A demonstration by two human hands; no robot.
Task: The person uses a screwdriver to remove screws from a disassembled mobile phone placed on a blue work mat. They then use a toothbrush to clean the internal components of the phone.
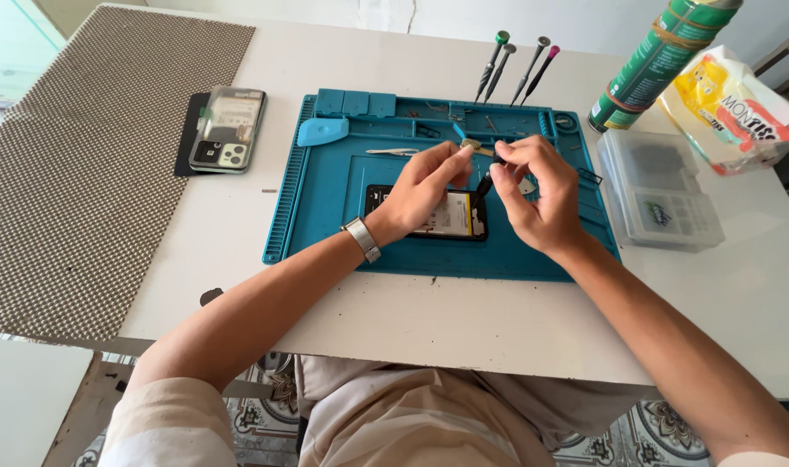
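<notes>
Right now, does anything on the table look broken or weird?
Yes. The phone on the blue mat lies open, its insides showing. Its back cover sits apart, off the mat to the left. Both hands pinch a small part above it.

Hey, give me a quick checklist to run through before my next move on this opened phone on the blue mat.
1. Opened phone lies flat on the blue mat: ok.
2. Left hand pinches a small metal part above the phone: ok.
3. Right hand holds a dark tool, tip pointing down at the phone: ok.
4. Tool tip seated on a screw: cannot tell.
5. Spare screwdrivers stand upright behind the mat: ok.
6. Back cover set aside, off the mat: ok.
</notes>
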